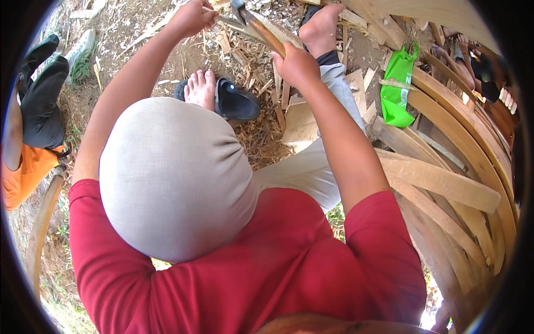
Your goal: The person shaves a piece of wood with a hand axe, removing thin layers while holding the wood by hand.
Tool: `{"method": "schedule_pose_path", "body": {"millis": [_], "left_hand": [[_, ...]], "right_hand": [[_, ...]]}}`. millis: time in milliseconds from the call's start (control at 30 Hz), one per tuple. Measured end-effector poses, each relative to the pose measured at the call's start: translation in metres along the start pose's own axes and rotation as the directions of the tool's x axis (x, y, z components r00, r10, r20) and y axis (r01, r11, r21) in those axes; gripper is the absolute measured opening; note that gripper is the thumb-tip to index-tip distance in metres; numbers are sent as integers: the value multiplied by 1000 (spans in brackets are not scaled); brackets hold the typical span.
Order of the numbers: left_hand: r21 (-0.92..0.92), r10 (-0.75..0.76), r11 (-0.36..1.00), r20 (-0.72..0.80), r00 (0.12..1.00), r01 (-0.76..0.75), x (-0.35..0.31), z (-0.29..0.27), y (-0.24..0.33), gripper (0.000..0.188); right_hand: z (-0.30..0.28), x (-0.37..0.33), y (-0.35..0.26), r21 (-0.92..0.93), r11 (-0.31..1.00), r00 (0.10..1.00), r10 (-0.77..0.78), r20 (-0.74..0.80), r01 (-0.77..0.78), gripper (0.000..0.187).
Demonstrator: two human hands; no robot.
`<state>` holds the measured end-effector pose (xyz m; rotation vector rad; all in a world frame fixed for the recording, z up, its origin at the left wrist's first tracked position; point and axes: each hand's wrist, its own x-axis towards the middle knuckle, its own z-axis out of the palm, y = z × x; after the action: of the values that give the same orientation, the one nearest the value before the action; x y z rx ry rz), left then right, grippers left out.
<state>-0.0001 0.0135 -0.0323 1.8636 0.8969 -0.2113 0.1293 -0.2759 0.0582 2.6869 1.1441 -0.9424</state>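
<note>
While the right hand [297, 65] is gripping a wooden-handled blade [261, 29], the left hand [192, 19] is closing on a thin wood strip [222, 19] over the chip-covered ground [139, 33].
The blade may be slipping toward the bare foot [321, 28] near the far edge; curved planks [445, 183] and a green bag [397, 89] are lying at the right side.

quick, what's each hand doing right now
Left hand: closed around the thin end of a wood strip.
Right hand: closed on the wooden handle of a chopping tool.
</note>
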Motion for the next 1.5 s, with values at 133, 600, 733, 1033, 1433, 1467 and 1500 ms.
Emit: {"method": "schedule_pose_path", "body": {"millis": [133,600,733,1033,1433,1467,1500], "left_hand": [[-37,-30,999,21,999,31,-2,-1,-4,21],[-43,34,999,92,995,-30,10,0,-26,30],[-2,35,999,69,997,-35,3,-5,-11,30],[-276,-171,941,104,980,194,-22,-2,-50,32],[-323,85,945,78,993,-55,-112,-62,17,14],[-332,140,936,50,989,-115,-126,-70,38,13],[-374,197,913,45,979,-166,-139,-78,56,13]], "right_hand": [[-7,-5,-6,200,971,973,-84,-214,127,45],[9,1,11,-20,1000,1000,-17,25,18,43],[-6,7,10,1,1000,1000,-7,-3,7,44],[20,-4,19,58,994,993,87,74,-91,43],[0,-82,19,918,333,969,190,160,-217,29],[-15,-98,18,938,305,977,182,112,-165,32],[-26,-111,18,954,278,983,169,67,-113,35]]}}
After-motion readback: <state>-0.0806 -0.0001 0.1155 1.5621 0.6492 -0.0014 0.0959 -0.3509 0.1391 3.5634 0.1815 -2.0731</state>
